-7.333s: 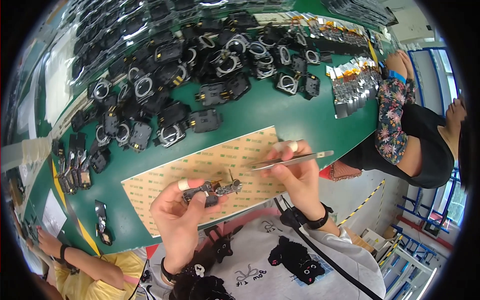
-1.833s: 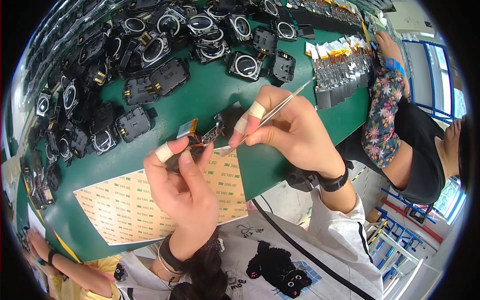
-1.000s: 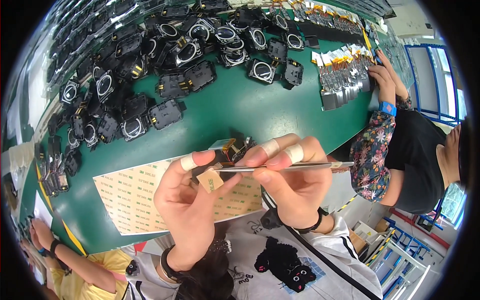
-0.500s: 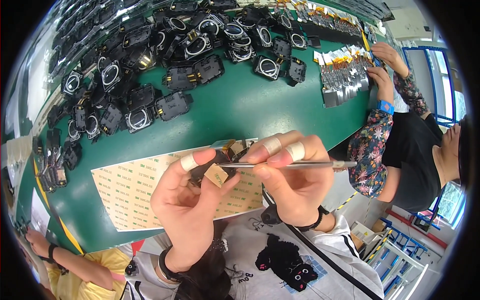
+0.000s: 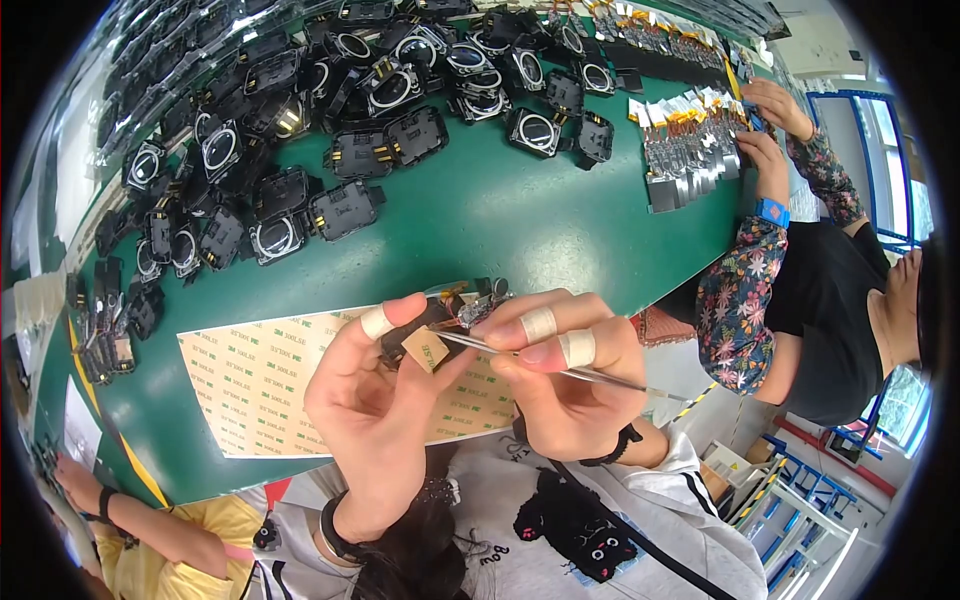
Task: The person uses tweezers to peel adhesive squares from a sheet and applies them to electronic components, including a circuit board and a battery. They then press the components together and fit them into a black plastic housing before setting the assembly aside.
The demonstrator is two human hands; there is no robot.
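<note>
My left hand [image 5: 365, 405] pinches a small black electronic part [image 5: 396, 343] between thumb and fingers. A tan square of adhesive backing [image 5: 426, 349] lies at the thumb tip, against that part. Thin metal tweezers [image 5: 605, 377] are gripped in my right hand [image 5: 575, 390], their tips reaching the black part beside the tan square. Just above the tips, a silvery component with wires [image 5: 483, 305] shows by my right fingertips; its lower side is hidden by the fingers. White tape wraps several of my fingertips.
Beneath my hands lies a printed tan adhesive sheet [image 5: 260, 385] on the green table [image 5: 470, 220]. Black housings [image 5: 345, 208] are heaped along the far side. Wired boards [image 5: 690, 150] stand in rows at right, near a co-worker's hands [image 5: 765, 150]. Another person's arm [image 5: 150, 525] is at lower left.
My right hand has shifted slightly left, and the tweezers now slope more steeply down to the right. More of the silvery component shows. The left hand keeps its hold, nearly still.
</note>
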